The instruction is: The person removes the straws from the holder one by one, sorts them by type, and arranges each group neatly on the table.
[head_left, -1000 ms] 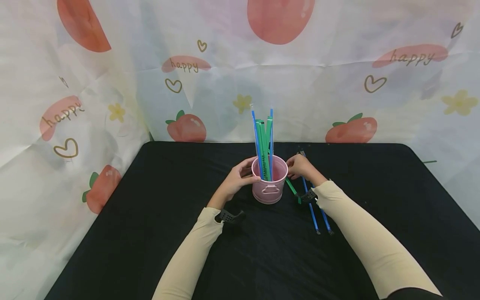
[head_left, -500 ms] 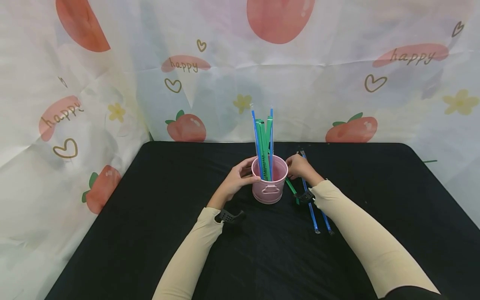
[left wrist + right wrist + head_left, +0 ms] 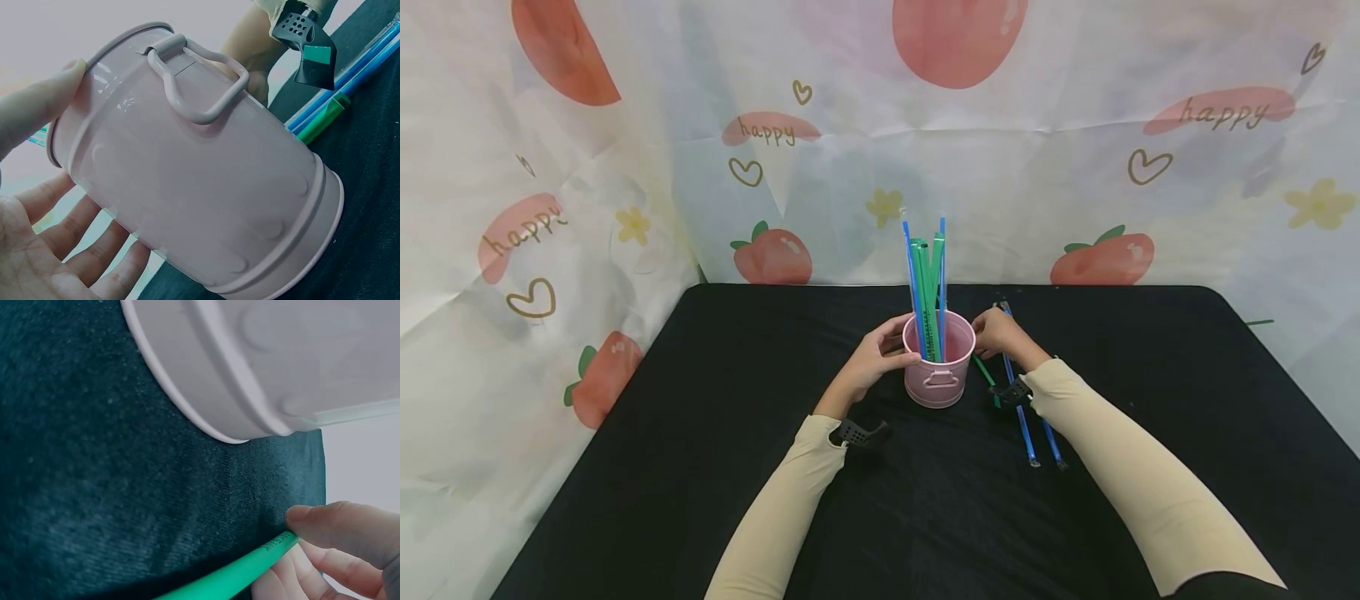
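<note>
A pink metal bucket (image 3: 940,385) with a small handle stands upright on the table. My left hand (image 3: 880,352) holds it from the left, thumb at the rim and fingers around the side. Several slim green sticks (image 3: 928,292) and blue sticks (image 3: 943,258) stand in it, their tops well above the rim. To the right of the bucket, my right hand (image 3: 1004,335) pinches a slim green stick with dark lettering (image 3: 237,572) by its far end, between thumb and fingers. That stick slants low over the black cloth, close beside the bucket's base.
Two blue sticks (image 3: 1027,437) lie on the black-covered table (image 3: 760,367), partly under the right hand and forearm. A white curtain (image 3: 1000,183) with fruit prints hangs behind the table's far edge and along its left side.
The right hand and the near end of its green stick shift very slightly. The left hand and the bucket stay where they were.
</note>
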Available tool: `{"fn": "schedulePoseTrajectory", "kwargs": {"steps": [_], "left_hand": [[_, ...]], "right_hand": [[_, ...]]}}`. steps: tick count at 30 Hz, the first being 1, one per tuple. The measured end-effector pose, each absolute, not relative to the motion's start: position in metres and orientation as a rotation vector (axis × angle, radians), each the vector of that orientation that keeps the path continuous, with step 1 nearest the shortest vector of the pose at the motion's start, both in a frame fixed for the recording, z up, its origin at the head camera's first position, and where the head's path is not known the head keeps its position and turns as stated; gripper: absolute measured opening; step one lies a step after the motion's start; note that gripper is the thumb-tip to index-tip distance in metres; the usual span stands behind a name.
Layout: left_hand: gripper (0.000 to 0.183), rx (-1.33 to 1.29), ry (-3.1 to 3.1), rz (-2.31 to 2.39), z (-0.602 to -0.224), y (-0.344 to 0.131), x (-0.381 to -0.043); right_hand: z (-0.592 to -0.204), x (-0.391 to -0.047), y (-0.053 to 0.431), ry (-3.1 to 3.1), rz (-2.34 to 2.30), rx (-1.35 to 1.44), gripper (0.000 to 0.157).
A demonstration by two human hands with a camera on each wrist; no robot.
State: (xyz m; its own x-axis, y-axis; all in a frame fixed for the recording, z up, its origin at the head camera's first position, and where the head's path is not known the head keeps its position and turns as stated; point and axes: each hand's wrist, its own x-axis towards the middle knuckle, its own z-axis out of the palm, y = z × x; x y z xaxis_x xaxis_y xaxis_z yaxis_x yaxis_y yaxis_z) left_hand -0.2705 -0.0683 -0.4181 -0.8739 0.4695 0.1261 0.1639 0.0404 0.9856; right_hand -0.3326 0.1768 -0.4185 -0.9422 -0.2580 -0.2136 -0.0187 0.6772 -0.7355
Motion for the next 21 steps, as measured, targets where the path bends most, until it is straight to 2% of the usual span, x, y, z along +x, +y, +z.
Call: {"fn": "schedulePoseTrajectory", "kwargs": {"steps": [21], "left_hand": [[0.06,0.657,2.086,1.916,-0.419,-0.068,-0.271]], "right_hand": [[-0.399,-0.328,0.187,2.574,-1.187,-0.233,0.024]]}}
